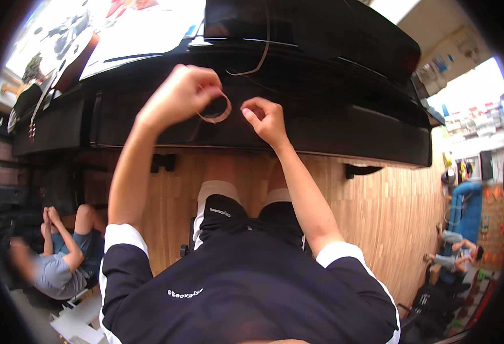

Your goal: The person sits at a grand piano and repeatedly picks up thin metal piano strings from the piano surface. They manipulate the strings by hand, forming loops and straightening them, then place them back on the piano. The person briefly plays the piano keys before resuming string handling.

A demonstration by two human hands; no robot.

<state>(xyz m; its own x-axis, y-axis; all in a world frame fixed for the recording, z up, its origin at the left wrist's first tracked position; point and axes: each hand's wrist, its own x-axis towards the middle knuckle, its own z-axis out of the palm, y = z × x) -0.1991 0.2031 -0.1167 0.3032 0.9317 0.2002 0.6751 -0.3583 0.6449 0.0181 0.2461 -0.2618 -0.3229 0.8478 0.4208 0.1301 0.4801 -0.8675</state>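
My left hand (pixel 186 94) is closed in a pinch on a thin, pinkish-tan strip (pixel 224 116). The strip curls in a loop below and right of the fingertips, and its material is unclear. A short way to the right, my right hand (pixel 267 121) is raised with its fingers curled and thumb near the forefinger. Anything in that pinch is too small to make out. Both hands are in front of a glossy black piece of furniture (pixel 332 123), shaped like a piano. A thin pale strand (pixel 267 40) hangs over its dark top and bends toward my hands.
A person (pixel 57 261) sits at the lower left, hands together. At the far left leans a guitar-like instrument (pixel 48 94). Another person (pixel 461 254) is by a blue sofa (pixel 464 209) at the right. Wooden floor (pixel 378 212) lies below the black furniture.
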